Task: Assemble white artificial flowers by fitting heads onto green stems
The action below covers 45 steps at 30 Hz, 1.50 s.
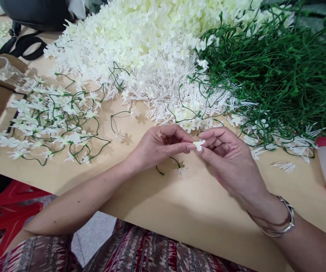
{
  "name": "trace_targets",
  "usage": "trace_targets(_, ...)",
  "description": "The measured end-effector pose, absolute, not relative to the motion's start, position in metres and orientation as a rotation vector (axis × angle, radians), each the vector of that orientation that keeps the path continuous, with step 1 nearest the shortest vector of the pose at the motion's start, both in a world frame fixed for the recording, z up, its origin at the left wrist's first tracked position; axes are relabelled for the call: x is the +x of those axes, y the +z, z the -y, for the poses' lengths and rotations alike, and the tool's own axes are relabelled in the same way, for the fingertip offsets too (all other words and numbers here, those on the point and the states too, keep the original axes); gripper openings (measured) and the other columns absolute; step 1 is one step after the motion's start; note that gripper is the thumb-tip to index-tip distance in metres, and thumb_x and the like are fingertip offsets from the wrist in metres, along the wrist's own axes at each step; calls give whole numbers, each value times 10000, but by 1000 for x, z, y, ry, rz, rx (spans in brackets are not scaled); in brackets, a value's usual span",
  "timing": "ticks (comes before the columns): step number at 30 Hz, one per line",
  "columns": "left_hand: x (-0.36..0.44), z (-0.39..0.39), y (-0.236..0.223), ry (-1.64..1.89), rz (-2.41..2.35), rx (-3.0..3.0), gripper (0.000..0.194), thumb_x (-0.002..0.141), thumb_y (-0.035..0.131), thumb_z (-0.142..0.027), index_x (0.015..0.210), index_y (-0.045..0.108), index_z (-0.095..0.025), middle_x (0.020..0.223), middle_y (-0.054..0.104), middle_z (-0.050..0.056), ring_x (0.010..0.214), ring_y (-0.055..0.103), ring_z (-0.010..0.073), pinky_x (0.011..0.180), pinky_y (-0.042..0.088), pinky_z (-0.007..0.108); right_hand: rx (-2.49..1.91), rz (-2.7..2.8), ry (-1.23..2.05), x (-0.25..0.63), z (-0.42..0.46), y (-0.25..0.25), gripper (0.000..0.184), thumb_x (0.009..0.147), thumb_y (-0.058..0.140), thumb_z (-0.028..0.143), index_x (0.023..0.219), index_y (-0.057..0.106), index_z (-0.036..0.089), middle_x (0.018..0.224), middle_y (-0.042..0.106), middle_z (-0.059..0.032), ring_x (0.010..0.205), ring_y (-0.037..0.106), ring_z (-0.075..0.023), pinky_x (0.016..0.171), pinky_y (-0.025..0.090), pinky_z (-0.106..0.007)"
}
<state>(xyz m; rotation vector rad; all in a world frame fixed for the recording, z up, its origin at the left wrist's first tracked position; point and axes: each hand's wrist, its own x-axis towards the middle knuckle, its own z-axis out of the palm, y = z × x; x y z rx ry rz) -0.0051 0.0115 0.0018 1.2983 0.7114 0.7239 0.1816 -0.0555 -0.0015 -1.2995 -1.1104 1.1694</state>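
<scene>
From where I stand, both arms reach in from the bottom corners, and the two hands meet over the middle of the surface (157, 204). The left arm is bent at the elbow and slants up to the right. The left hand (161, 146) has its pointer finger curled over and its thumb lying straight, with the tips pinched together. The right hand (229, 158) leans in from the other side, thumb low, pointer finger on top, the other fingers tucked in. A silver bracelet (290, 219) hangs on that wrist. Each grip is narrow, holding one small white flower (199, 144) between the two hands, up above the surface. The flower looks tiny and soft, with smooth, rounded petals; the fingers hide some of it. Bits of green stem (175, 161) poke out just below the left hand, and I can't tell if they join the flower. Past the hands sits a big pile of white flowers (140, 41), with a heap of green stems (284, 71) to its right.
</scene>
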Motion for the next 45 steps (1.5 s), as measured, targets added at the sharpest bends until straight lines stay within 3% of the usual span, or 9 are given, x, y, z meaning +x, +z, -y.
trace_targets(5, -7, -16, 3, 632, -633, 1237, 327, 801, 930, -422, 941, 785, -164, 790, 749, 9, 715, 693, 89, 689, 579, 191, -1277, 1087, 1207, 182, 56, -1, 340, 779, 932, 472, 968, 701, 309, 753, 734, 18, 694, 710, -167, 614, 593, -290)
trace_targets(12, -13, -20, 4, 522, -614, 1244, 328, 791, 934, -433, 919, 809, -158, 809, 771, 34, 723, 722, 113, 695, 609, 220, -1241, 1070, 1303, 183, 55, -10, 372, 790, 919, 471, 1033, 681, 321, 749, 741, 32, 691, 745, -192, 630, 622, -331)
trace_targets(17, -13, -18, 2, 628, -646, 1323, 247, 831, 907, -367, 934, 811, -163, 858, 791, 44, 757, 718, 116, 705, 599, 218, -1229, 985, 1312, 183, 53, -12, 368, 760, 935, 517, 965, 695, 329, 755, 760, 26, 696, 756, -189, 669, 650, -344)
trace_targets(22, -10, -15, -1, 712, -720, 1490, 287, 856, 874, -428, 945, 809, -162, 818, 766, 46, 673, 662, 112, 597, 537, 212, -1285, 1012, 1174, 180, 57, -5, 243, 809, 911, 412, 918, 719, 310, 812, 797, 15, 736, 773, -186, 684, 657, -334)
trace_targets(25, -9, -13, -3, 786, -785, 1612, 213, 898, 832, -367, 963, 813, -165, 812, 766, 47, 712, 681, 125, 650, 555, 224, -1323, 1035, 1133, 177, 61, -1, 147, 885, 847, 359, 970, 741, 304, 847, 809, -2, 826, 803, -212, 756, 674, -370)
trace_targets(31, -8, -9, -6, 950, -750, 1916, 89, 926, 797, -229, 993, 803, -171, 865, 789, 38, 777, 727, 124, 738, 576, 215, -1346, 1084, 1043, 177, 62, -2, 191, 870, 870, 364, 981, 720, 319, 883, 801, -15, 830, 786, -225, 741, 665, -385)
trace_targets(36, -7, -9, -8, 922, -744, 1827, 151, 936, 810, -307, 1023, 808, -184, 871, 783, 42, 785, 718, 130, 742, 582, 225, -1337, 1108, 1022, 178, 60, -1, 142, 889, 849, 382, 918, 716, 338, 858, 777, -28, 811, 758, -237, 717, 656, -405)
trace_targets(41, -8, -14, -7, 813, -693, 1656, 307, 928, 814, -444, 1131, 828, -214, 864, 739, 44, 759, 675, 134, 695, 560, 241, -1301, 1068, 1092, 180, 58, -4, 168, 872, 863, 367, 957, 723, 331, 846, 774, -3, 756, 741, -196, 656, 625, -341)
trace_targets(45, -9, -16, -6, 820, -638, 1671, 328, 946, 797, -443, 1203, 821, -241, 856, 713, 34, 759, 648, 126, 705, 550, 240, -1291, 1108, 1073, 181, 58, -3, 159, 891, 849, 350, 957, 706, 325, 836, 769, -1, 777, 755, -198, 675, 634, -338)
